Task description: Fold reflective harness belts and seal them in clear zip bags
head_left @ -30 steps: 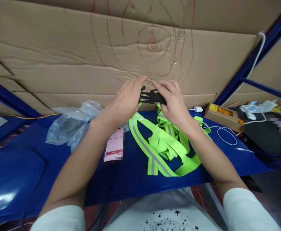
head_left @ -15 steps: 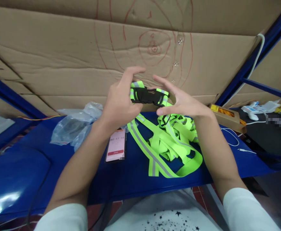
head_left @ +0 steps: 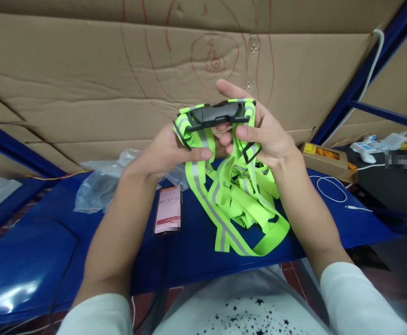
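Observation:
A black side-release buckle [head_left: 219,114], its two halves joined, is held up in front of the cardboard. Neon-yellow reflective webbing [head_left: 206,197] with a grey stripe loops through both its ends and trails down to a tangled heap on the blue table [head_left: 185,260]. At the buckle's left end, my left hand [head_left: 168,151] is closed around the webbing, thumb across it. My right hand [head_left: 264,128] grips the webbing at the right end between thumb and fingers, its index finger raised. A black strap slider [head_left: 251,152] hangs below the right thumb.
A phone [head_left: 168,210] showing a timer lies left of the webbing. Behind my left arm is a clear plastic bag [head_left: 98,186]. On the right are an open cardboard box [head_left: 329,163] and a white cable [head_left: 329,190]. Cardboard [head_left: 67,70] with red drawn rings stands behind.
Both hands have turned, so the buckle sits higher and more of the webbing beneath it shows. My left hand has rolled from over the buckle's end to below it.

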Available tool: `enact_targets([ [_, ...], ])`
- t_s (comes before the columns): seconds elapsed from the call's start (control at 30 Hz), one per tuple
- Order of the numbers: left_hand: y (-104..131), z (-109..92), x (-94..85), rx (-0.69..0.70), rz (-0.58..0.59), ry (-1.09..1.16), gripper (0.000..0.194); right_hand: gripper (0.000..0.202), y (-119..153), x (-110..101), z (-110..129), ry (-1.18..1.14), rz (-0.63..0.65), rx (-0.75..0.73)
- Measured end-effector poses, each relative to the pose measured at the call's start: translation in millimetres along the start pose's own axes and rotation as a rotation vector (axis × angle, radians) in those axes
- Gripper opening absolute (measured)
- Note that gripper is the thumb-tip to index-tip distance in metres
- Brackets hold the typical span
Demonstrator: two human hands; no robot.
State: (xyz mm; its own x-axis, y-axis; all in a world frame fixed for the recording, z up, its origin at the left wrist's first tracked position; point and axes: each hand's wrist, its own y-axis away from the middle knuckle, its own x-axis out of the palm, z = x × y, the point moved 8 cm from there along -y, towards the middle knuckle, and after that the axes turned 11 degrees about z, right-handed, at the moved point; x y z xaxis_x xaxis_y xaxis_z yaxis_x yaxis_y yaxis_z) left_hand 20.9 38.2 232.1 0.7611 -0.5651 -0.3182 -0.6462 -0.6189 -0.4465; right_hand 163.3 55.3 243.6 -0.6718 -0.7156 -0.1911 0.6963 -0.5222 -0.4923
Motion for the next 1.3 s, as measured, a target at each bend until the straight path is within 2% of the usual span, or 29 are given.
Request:
enact_targets([
  [0.1, -8, 7, 7.8, 0.007, -0.026, 0.059, 0.041, 0.08, 1, -2, 2, 0.139, -0.09, -0.027],
  [0.27, -15, 13, 15.5, 0.028, -0.112, 0.076, 0.032, 0.073, 2, -11, 4, 0.361, -0.256, -0.06],
  [0.37, -15, 20, 18.1, 0.052, -0.133, 0.143, 0.037, 0.073, 4, -14, 11, 0.562, -0.304, -0.078],
  [0.5, -15, 20, 21.0, 0.111, -0.192, 0.112, 0.056, 0.064, 4, -4, 15, 0.89, -0.34, -0.064],
  [0.63, -13, 22, 17.4, 0.063, -0.3, -0.002, 0.066, 0.055, 5, 0, 9, 0.96, -0.398, -0.044],
  [0.7, -11, 22, 10.7, 0.057, -0.34, -0.085, 0.068, 0.057, 3, 2, 8, 0.925, -0.332, -0.072],
  [0.77, -11, 26, 4.7, 0.036, -0.34, -0.109, 0.068, 0.067, -1, 5, 7, 0.869, -0.196, -0.094],
  [0.83, -12, 33, 1.7, 0.008, -0.322, -0.036, 0.065, 0.074, -3, 7, 8, 0.798, -0.091, -0.087],
  [0.93, -16, 40, 5.4, -0.017, -0.294, 0.165, 0.054, 0.069, -3, 4, 14, 0.718, -0.071, -0.067],
  [1.0, -18, 37, 11.5, -0.019, -0.249, 0.23, 0.045, 0.069, -2, 4, 14, 0.691, -0.04, -0.055],
  [1.07, -18, 27, 10.2, 0.009, -0.246, 0.196, 0.04, 0.07, -2, 8, 4, 0.637, 0.084, -0.014],
  [1.13, -14, 18, -2.2, 0.027, -0.302, 0.143, 0.038, 0.062, 0, 12, -15, 0.55, 0.249, 0.079],
  [1.2, -7, 12, -22.9, 0.048, -0.372, 0.106, 0.037, 0.047, 1, 13, -35, 0.476, 0.349, 0.172],
  [1.3, -1, 4, -53.5, 0.154, -0.388, 0.016, 0.036, 0.039, -3, 9, -53, 0.42, 0.328, 0.201],
])
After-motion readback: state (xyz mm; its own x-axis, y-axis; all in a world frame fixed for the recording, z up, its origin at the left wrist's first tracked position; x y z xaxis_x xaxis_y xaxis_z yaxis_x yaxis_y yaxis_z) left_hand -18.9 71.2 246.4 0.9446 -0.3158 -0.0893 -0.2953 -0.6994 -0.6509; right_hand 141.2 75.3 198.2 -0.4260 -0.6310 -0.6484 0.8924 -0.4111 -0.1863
